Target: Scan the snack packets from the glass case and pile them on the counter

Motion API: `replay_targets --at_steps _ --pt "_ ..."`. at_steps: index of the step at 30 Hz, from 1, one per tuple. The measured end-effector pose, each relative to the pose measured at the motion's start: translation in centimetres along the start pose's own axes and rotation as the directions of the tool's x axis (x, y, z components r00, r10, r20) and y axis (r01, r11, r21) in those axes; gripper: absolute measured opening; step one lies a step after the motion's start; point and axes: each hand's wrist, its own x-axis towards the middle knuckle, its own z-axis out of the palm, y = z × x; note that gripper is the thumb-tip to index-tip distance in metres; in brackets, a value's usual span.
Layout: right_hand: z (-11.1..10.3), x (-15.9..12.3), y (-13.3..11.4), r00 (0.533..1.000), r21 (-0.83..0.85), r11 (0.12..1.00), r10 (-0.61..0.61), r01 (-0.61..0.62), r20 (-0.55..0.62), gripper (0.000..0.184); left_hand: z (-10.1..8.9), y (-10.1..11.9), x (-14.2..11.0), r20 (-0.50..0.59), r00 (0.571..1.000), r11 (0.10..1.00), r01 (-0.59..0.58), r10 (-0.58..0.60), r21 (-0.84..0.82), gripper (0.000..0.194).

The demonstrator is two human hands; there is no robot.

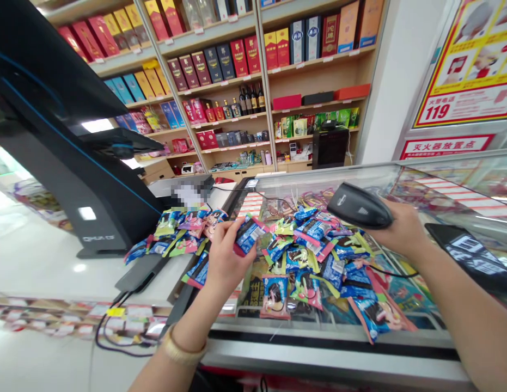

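Note:
My left hand [226, 253] pinches a small blue-and-pink snack packet [250, 235], its printed back with a white label patch turned up. In my right hand [400, 228] is a black handheld barcode scanner [359, 206], its head pointing left above the counter. Between the hands a loose pile of similar snack packets [304, 258] lies on the glass display counter [253, 311]. A second heap of packets [188, 228] sits left of my left hand, by the foot of the register. The scanner's handle is mostly hidden by my fingers.
A dark point-of-sale terminal [85, 179] stands on the white counter at left, cables hanging below. A black phone-like device [469, 253] lies on the glass at right. Shelves [220, 84] of boxed bottles line the back wall. A fire-safety poster [469, 65] hangs at right.

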Motion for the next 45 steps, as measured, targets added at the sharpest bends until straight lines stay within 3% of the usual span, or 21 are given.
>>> replay_targets --at_steps 4,9,15,25,29,33,41,45 --pt "-0.1 0.0 -0.5 0.994 0.088 0.993 -0.085 0.080 0.063 0.018 3.5 2.5 2.4 -0.071 0.992 0.993 -0.109 0.106 -0.043 0.052" --pt "0.2 -0.3 -1.2 0.974 0.170 0.970 -0.195 0.174 0.116 0.014 6.0 3.6 2.7 -0.157 0.967 0.975 -0.213 0.200 -0.067 0.057" --pt "0.0 -0.2 -2.1 0.969 0.148 0.981 -0.150 0.122 0.198 0.015 6.1 3.6 2.1 -0.186 0.962 0.974 -0.216 0.200 -0.068 0.057" --pt "0.3 -0.3 -2.0 0.962 0.136 0.983 -0.151 0.122 0.226 0.016 6.3 3.3 1.8 -0.176 0.968 0.975 -0.197 0.176 -0.105 0.054" --pt "0.4 -0.5 -0.8 0.982 0.090 0.987 -0.140 0.130 0.127 0.025 6.0 3.6 1.8 -0.115 0.985 0.973 -0.144 0.125 -0.178 0.052" --pt "0.4 -0.6 1.1 0.997 -0.040 0.997 -0.065 0.066 0.030 0.021 6.3 4.7 3.1 0.028 0.990 0.940 -0.124 0.140 -0.318 0.045" --pt "0.9 -0.9 2.5 0.992 -0.159 0.987 0.015 -0.035 -0.129 0.034 9.3 7.3 6.5 0.284 0.944 0.944 -0.069 0.166 -0.322 0.034" --pt "1.2 -1.1 2.7 0.986 -0.203 0.975 0.062 -0.093 -0.153 0.039 9.4 7.0 5.7 0.269 0.946 0.935 -0.079 0.179 -0.345 0.039"
